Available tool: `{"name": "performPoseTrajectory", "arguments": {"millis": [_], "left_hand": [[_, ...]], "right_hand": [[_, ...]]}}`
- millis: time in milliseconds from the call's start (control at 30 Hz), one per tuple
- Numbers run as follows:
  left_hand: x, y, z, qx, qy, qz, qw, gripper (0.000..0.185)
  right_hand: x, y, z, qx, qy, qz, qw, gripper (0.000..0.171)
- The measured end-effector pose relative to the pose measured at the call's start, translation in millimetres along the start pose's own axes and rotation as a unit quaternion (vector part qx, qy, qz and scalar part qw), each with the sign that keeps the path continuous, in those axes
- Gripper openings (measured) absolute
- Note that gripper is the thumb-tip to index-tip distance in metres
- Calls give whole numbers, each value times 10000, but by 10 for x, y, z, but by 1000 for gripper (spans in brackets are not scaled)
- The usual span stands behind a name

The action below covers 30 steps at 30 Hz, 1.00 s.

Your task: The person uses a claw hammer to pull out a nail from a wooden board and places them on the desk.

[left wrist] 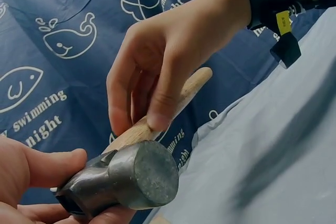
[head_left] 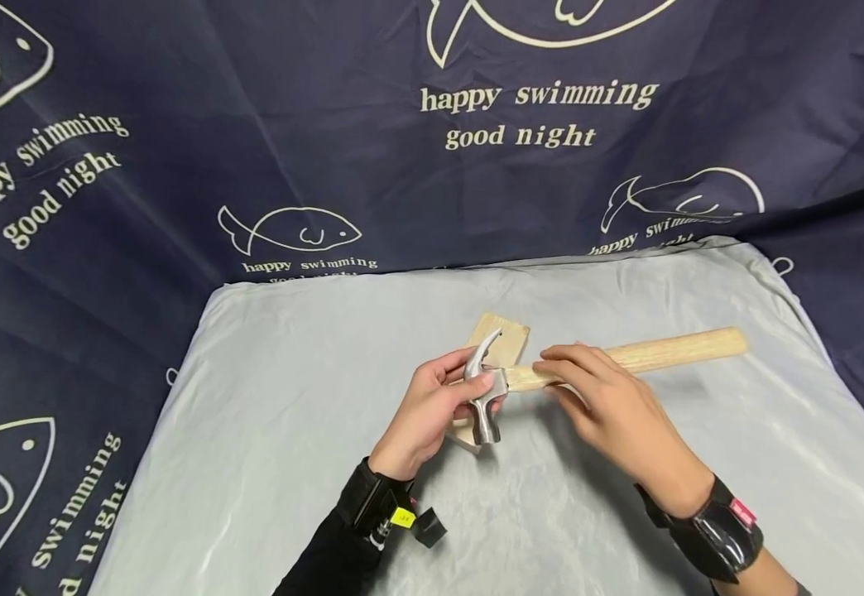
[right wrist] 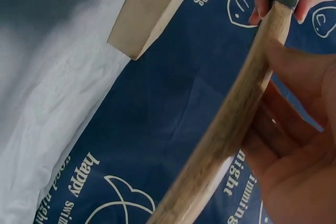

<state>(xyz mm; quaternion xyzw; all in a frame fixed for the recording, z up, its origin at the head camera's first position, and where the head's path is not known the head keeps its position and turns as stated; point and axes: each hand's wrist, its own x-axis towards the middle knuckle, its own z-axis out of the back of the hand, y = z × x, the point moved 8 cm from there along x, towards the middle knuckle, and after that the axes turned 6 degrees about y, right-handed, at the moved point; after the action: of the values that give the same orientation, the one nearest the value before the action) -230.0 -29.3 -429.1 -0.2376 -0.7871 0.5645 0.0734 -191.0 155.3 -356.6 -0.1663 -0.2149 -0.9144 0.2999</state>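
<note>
Claw hammer (head_left: 487,397) is held across a small wooden block (head_left: 502,341) near the middle of the surface (head_left: 290,430). Left hand (head_left: 432,410) has its grip clamped on the steel hammer head (left wrist: 123,182): thumb across the top of the head, fingers curled beneath it, round striking face toward the person. Right hand (head_left: 611,406) lies over the wooden handle (head_left: 670,349) just beside the head; in the left wrist view its thumb and fingertips (left wrist: 157,121) pinch the handle, so that grip is closed on the handle. Handle runs out to the person's right, its free end clear of both hands. The claw curves up over the block; whether it touches the block cannot be told. Block rests flat on the surface, partly hidden by the left hand. No containers in view. Surface is draped in a pale grey, wrinkled cloth. Behind and to both sides hangs a dark navy fabric backdrop (head_left: 328,124) printed with white fish outlines and the words "happy swimming good night". Black wrist straps sit on both forearms.
</note>
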Motion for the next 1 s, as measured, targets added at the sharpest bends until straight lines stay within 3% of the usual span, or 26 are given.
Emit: {"name": "performPoseTrajectory", "arguments": {"millis": [300, 467, 567, 700, 833, 933, 1000], "left_hand": [[-40, -53, 87, -66, -300, -180, 9994, 51], [-52, -117, 101, -175, -439, -293, 9985, 45], [-79, -157, 107, -296, -483, -349, 9978, 41], [-127, -227, 103, -338, -447, -406, 9976, 40], [-140, -359, 96, -185, -373, -610, 9973, 40], [-145, -461, 97, -91, -387, -759, 9963, 39], [-148, -510, 86, -46, -367, -822, 9959, 39]], "right_hand": [[-103, -48, 172, 932, -718, 78, 9930, 32], [-190, -87, 279, 1163, -1541, 238, 9809, 26], [-242, -133, 297, 1296, -1783, 130, 9753, 24], [-284, -219, 240, 1362, -1580, -261, 9776, 27], [-276, -374, 143, 1477, -1104, -994, 9778, 23], [-255, -516, 27, 1971, -686, -1530, 9659, 21], [-237, -587, -55, 2590, -499, -1655, 9503, 23]]}}
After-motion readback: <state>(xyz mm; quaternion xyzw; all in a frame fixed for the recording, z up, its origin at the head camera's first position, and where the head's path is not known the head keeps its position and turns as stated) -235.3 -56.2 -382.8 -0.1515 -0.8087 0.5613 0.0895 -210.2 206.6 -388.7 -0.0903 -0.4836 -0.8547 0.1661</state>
